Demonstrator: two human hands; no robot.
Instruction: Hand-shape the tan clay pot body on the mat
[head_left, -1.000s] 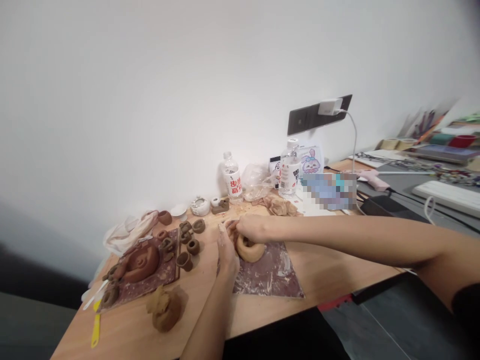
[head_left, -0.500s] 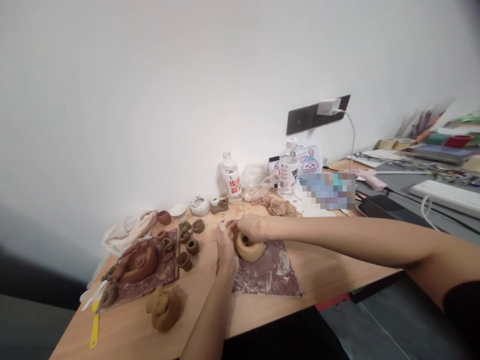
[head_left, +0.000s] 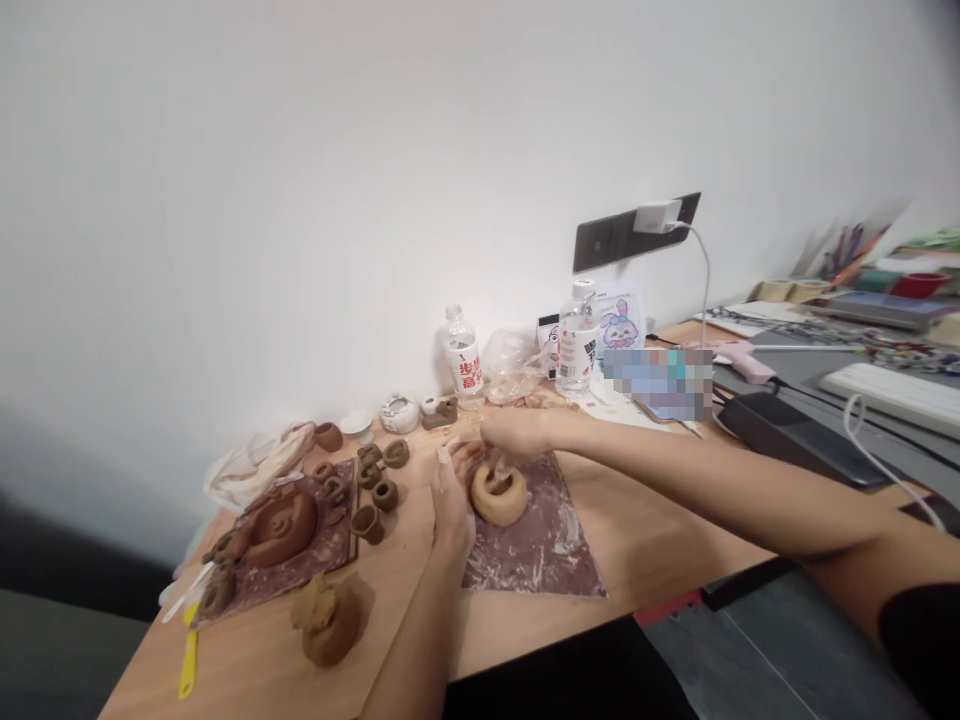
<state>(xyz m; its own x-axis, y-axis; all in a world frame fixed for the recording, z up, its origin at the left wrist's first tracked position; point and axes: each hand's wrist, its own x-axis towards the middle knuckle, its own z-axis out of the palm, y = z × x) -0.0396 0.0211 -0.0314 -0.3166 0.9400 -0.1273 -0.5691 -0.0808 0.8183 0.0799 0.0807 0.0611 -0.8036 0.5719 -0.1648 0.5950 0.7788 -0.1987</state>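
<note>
A round, hollow lump of tan clay, shaped like a small bowl (head_left: pixel 501 508), sits on a clay-smeared maroon board (head_left: pixel 536 560). My left hand (head_left: pixel 454 505) is cupped along the bowl's left side, thumb raised, fingers reaching toward its far side. Over the far rim is my right hand (head_left: pixel 519 432), closed, with one digit down in the bowl's opening; its other fingers are mostly hidden. To the left, near the table's front edge, stands a bigger lump of tan clay (head_left: pixel 330 620).
A second board (head_left: pixel 330 550) at the left bears a reddish clay piece (head_left: pixel 281 525); several small brown pots (head_left: pixel 367 522) stand beside it. A yellow tool (head_left: pixel 187 665) lies near the edge. Behind are two water bottles (head_left: pixel 463 360), a plastic bag (head_left: pixel 514 365) and a phone-like blurred item (head_left: pixel 660 385).
My right hand has lifted slightly and shifted to the right, uncovering more of the bowl's opening. My left hand has stayed nearly still beside the bowl.
</note>
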